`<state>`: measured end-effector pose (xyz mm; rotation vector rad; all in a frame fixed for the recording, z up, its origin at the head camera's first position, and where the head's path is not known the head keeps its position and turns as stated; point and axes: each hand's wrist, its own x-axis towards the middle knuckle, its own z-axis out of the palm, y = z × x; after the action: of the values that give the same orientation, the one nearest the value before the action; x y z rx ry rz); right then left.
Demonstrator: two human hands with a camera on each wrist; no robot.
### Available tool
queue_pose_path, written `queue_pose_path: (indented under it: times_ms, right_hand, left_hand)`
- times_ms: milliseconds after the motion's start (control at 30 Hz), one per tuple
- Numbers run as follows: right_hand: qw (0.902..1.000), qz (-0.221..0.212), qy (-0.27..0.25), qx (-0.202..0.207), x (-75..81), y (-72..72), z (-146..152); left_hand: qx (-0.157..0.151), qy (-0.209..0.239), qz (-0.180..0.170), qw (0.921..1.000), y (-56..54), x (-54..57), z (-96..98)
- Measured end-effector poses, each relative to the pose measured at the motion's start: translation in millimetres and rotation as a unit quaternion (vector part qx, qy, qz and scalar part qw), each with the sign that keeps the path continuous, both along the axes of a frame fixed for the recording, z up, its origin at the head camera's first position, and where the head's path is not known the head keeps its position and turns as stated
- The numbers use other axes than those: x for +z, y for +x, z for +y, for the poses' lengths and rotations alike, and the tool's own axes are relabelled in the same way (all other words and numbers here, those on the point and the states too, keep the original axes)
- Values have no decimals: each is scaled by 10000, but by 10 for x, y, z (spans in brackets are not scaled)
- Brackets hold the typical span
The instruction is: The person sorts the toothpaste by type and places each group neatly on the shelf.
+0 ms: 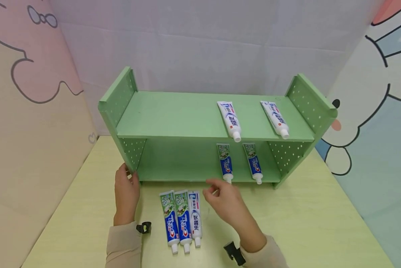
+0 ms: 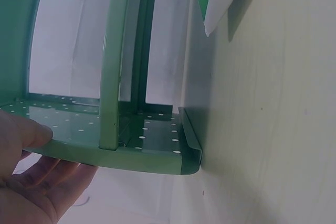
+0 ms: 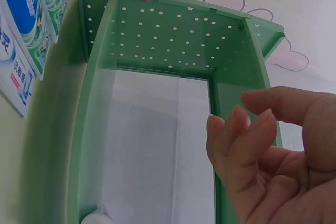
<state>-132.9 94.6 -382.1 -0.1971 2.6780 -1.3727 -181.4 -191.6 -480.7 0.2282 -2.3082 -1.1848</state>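
Note:
My left hand (image 1: pixel 126 193) grips the lower left edge of a green two-tier shelf (image 1: pixel 173 115). In the left wrist view its thumb is over the perforated side panel (image 2: pixel 68 121), the fingers under it. My right hand (image 1: pixel 228 203) hovers before the lower tier with fingers loosely bent; the right wrist view shows nothing in it. Between the hands, two green-and-blue Crest toothpaste tubes (image 1: pixel 169 219) and a white toothpaste tube (image 1: pixel 195 216) lie side by side on the table. Two Crest tubes (image 1: pixel 225 160) rest on the lower tier, two white tubes (image 1: pixel 229 120) on the upper.
The shelf stands on a pale yellow table (image 1: pixel 321 219). Behind it hangs a whitish cloth (image 1: pixel 200 48). Walls with cartoon drawings (image 1: pixel 36 74) close off both sides. Tubes on both tiers sit toward the right, caps facing front.

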Motion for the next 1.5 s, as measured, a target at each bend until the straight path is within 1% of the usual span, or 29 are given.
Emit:
queue_pose_path:
  times_ms: [167,300,400,467,667,800,933,1200,1300,1500]
  right_hand:
    - [10000,-22,-18,58,-111,2,-18]
    - [9999,-142,25,35,-198,-1,-32]
    - [9997,-241,50,11,-241,2,-42]
    - [9997,-227,74,25,-275,2,-46]
    - [9994,-249,174,138,-414,2,-61]
    - [9991,-327,254,120,-491,-2,-74]
    - [9985,-384,391,53,-550,-10,-81]
    - [9982,-421,434,-26,-629,-16,-81]
    - [9974,-510,505,-68,-671,-14,-91]
    - [9968,-532,597,-59,-752,-3,-110]
  left_hand:
    - [-3,13,-13,10000,-3,-9,3]
    - [1,-10,-22,10000,-11,-22,-2]
    - [-9,-5,-19,10000,-16,-30,-7]
    - [0,-8,-38,10000,-18,-34,-10]
    - [7,24,-78,10000,-8,-25,-7]
    - [-16,56,-77,10000,-6,-21,-6]
    - [-14,62,-94,9999,-5,-10,-1]
    - [-38,67,-88,9999,-6,5,5]
    - [-29,64,-81,9999,-6,0,1]
    - [-6,48,-100,9999,-1,1,1]
